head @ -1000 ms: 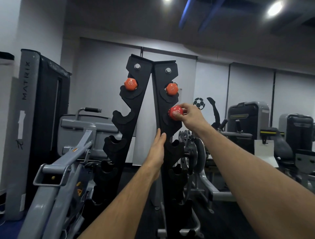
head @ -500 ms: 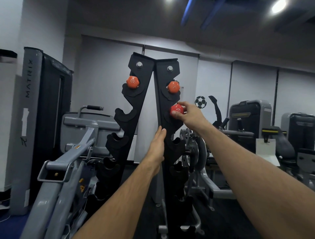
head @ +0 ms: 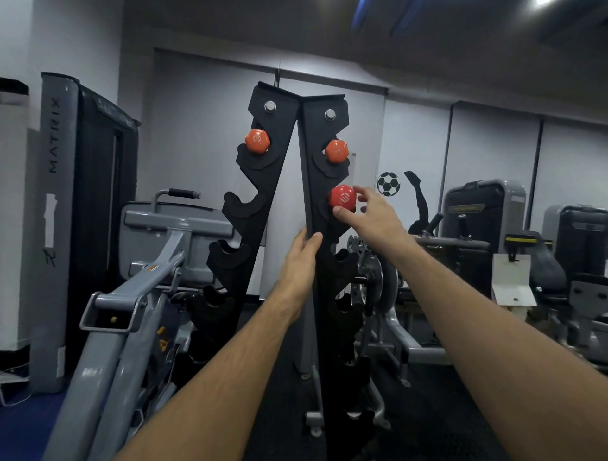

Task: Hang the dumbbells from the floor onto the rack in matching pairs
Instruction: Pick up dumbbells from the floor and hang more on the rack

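Dim room; a ceiling lamp (head: 543, 2) is glaring top right; edges are bending and blurring softly.

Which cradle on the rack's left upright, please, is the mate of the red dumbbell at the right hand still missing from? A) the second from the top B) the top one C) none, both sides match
A: the red dumbbell sits in the right upright's second cradle, while the second cradle on the left upright holds nothing; only the top pair of orange dumbbells matches.
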